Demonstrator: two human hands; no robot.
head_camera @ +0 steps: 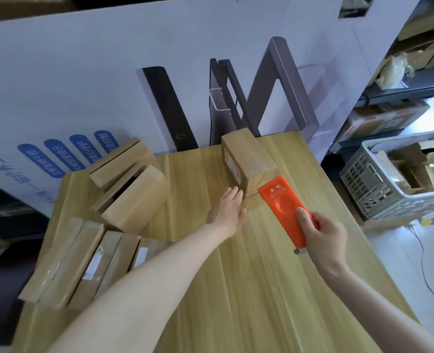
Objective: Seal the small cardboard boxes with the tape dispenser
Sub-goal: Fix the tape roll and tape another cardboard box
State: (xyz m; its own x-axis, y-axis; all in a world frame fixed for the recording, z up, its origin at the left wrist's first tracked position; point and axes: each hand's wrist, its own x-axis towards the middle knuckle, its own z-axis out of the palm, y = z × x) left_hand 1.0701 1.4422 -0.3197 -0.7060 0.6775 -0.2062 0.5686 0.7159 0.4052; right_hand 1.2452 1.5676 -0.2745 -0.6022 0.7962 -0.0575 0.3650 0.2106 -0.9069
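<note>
A small cardboard box [247, 159] stands near the far edge of the wooden table [249, 289]. The left hand [228, 210] lies open and flat, its fingertips touching the box's near lower corner. Just right of that corner, the right hand [322, 238] grips the handle of an orange tape dispenser [284, 207], whose toothed front edge meets the box's near face. Left of the box, more cardboard boxes [132, 184] sit stacked, well apart from it.

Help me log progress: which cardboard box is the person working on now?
The lone box at the table's far edge; the left hand touches its near side and the orange tape dispenser meets it. The others sit untouched on the left.
</note>
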